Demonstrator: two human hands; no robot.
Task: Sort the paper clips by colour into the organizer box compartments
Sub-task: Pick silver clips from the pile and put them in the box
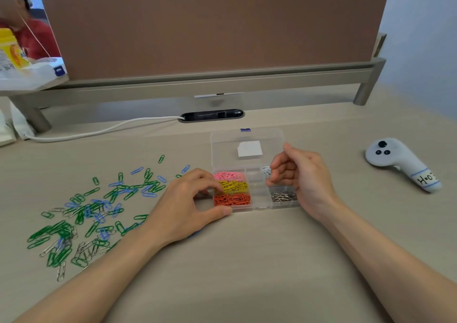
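The organizer box [257, 191], on the table [247, 260], is holding pink, yellow, orange, white and silver clips. Green, blue and silver paper clips [86, 213] are lying unsorted at its nine o'clock. The left hand [188, 204] is gripping that edge; the right hand [299, 176] is curling over three o'clock, contents unclear.

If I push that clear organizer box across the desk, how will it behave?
Probably slides easily: the organizer box is low, flat, clear plastic on a smooth desk, so tipping seems unlikely. Likely light, since several compartments look empty. The open lid behind it may flex or drag.
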